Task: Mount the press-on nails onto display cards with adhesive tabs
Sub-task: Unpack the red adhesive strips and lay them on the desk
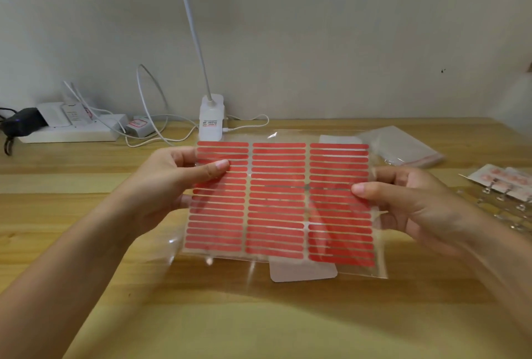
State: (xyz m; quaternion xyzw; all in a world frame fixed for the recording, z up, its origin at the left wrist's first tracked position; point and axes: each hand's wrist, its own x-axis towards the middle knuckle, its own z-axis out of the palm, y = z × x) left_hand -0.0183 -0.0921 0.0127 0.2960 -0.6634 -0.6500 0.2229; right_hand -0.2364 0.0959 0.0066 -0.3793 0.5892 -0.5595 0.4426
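Note:
A sheet of red adhesive strips (277,203), three columns inside a clear plastic sleeve, is held up above the wooden desk (86,243). My left hand (169,183) pinches its left edge, thumb on the front. My right hand (408,203) pinches its right edge the same way. A pale display card (302,272) lies flat on the desk under the sheet, partly hidden by it. Pink press-on nails on small clear stands (503,188) sit at the far right edge.
A white lamp base (211,122) with a bent neck stands at the back centre. A power strip (72,128) with plugs, a black adapter and white cables lies at the back left. A stack of clear bags (403,148) lies at the back right.

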